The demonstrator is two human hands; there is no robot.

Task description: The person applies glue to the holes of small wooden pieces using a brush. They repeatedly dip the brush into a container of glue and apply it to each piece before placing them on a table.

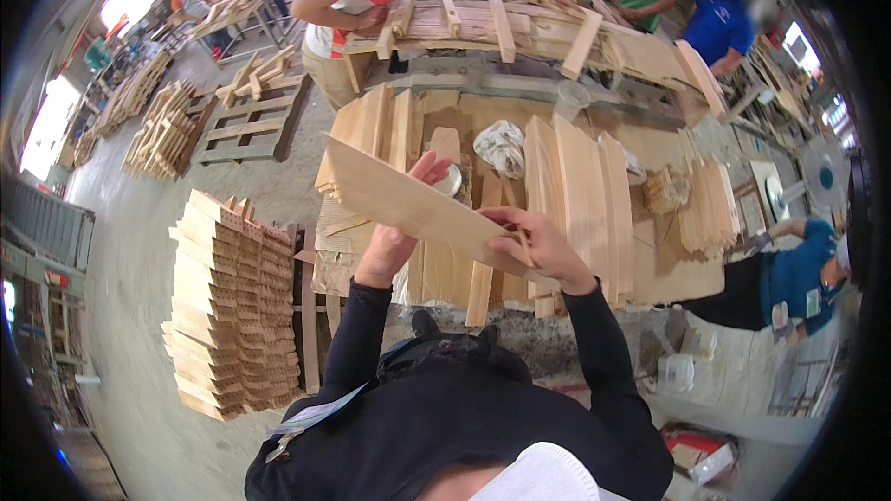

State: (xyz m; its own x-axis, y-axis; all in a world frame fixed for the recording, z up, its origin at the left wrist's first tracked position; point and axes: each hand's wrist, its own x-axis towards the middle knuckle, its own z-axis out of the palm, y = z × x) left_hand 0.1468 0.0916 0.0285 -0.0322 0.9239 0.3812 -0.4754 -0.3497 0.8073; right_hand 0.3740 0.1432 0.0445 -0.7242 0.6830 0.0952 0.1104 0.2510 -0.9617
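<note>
A flat, pale wooden board [408, 199] is held tilted above the bench in front of me. My left hand [385, 252] supports it from beneath, its fingertips showing past the far edge. At the board's near right end, my right hand [549, 249] grips the edge. A thin light-brown strip [522, 246] shows by the right fingers; what it is I cannot tell. Below the board, a narrow wooden piece [480, 292] juts over the bench's near edge. A crumpled white cloth [501, 148] and a partly hidden round white dish [449, 182] lie beyond the board.
Upright boards [585, 195] stand at the bench's right, others [371, 130] at its far left. A tall stack of drilled wooden pieces [227, 315] is on the floor at left, near a pallet [255, 121]. Co-workers stand across the bench; one in blue [798, 278] is at right.
</note>
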